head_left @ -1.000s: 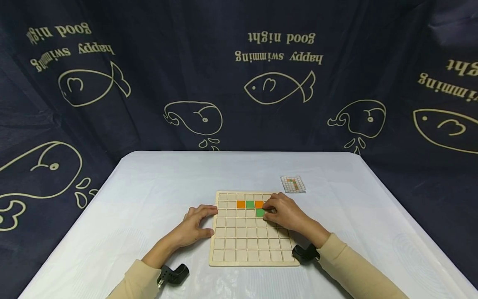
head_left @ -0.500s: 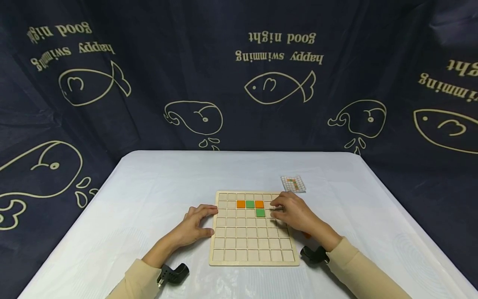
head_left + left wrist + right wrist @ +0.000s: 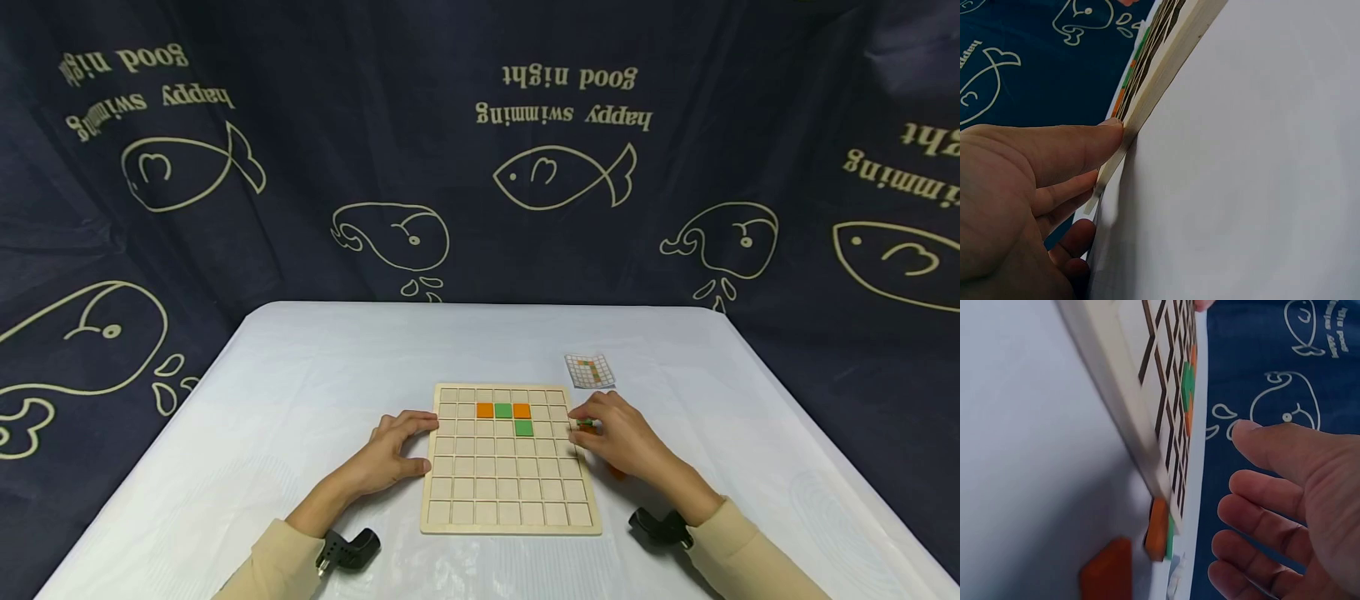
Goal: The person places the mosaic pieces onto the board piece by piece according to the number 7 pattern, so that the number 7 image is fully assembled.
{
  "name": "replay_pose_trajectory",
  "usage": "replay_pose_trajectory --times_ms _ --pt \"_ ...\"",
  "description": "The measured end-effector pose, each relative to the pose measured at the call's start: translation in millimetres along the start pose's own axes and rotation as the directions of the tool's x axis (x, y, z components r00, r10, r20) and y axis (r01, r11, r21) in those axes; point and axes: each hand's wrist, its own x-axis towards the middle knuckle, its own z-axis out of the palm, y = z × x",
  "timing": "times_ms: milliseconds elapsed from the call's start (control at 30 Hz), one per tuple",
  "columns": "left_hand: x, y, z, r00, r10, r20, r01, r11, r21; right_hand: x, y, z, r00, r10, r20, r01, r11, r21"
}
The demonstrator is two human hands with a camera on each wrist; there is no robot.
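Note:
A wooden grid board (image 3: 486, 529) lies on the table. Two orange tiles, one of them an orange tile (image 3: 485, 410), and a green tile (image 3: 503, 410) form a row on it. Another green tile (image 3: 523, 428) sits below the row's right end. My left hand (image 3: 386, 457) rests along the board's left edge, its thumb (image 3: 1079, 147) touching the rim. My right hand (image 3: 622, 437) is over the right edge, fingers apart and holding nothing. Beneath it, beside the board, are a loose orange tile (image 3: 1157, 531), a green tile (image 3: 1169, 542) and another orange tile (image 3: 1110, 572).
A small creased paper card (image 3: 590, 371) printed with a coloured grid lies behind the board's right corner. The white-covered table (image 3: 360, 350) runs back to a dark blue curtain (image 3: 480, 250). Each wrist carries a black camera mount, such as the right-hand mount (image 3: 660, 527).
My right hand has drawn away from the placed tiles, rightward across the board to the loose tiles at its edge, which have come into view. My left hand has stayed still.

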Motion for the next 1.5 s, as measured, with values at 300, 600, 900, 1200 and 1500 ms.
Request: replay_pose_trajectory --times_ms 300,600,900,1200,1500 --pt "0.3 -1.0 0.4 1.000 -0.008 -0.003 0.008 1.000 0.004 -16.1 10 -5 1.000 0.028 0.011 -0.028 1.000 0.000" --pt "0.4 -0.4 0.4 1.000 -0.011 0.001 0.011 1.000 0.006 -33.1 20 -13 0.996 0.059 0.066 -0.061 0.998 0.028" --pt "0.5 -1.5 0.6 1.000 -0.001 -0.002 0.001 1.000 0.010 -45.6 31 -14 0.997 0.044 0.071 -0.048 0.998 0.052" --pt "0.3 -0.1 0.7 1.000 -0.017 0.003 0.017 1.000 0.010 -53.9 36 -14 0.992 0.054 0.112 -0.055 0.998 0.009" --pt "0.7 -1.1 0.9 1.000 -0.014 0.001 0.014 1.000 0.012 -57.1 40 -15 0.985 0.088 0.152 -0.090 0.996 0.007"
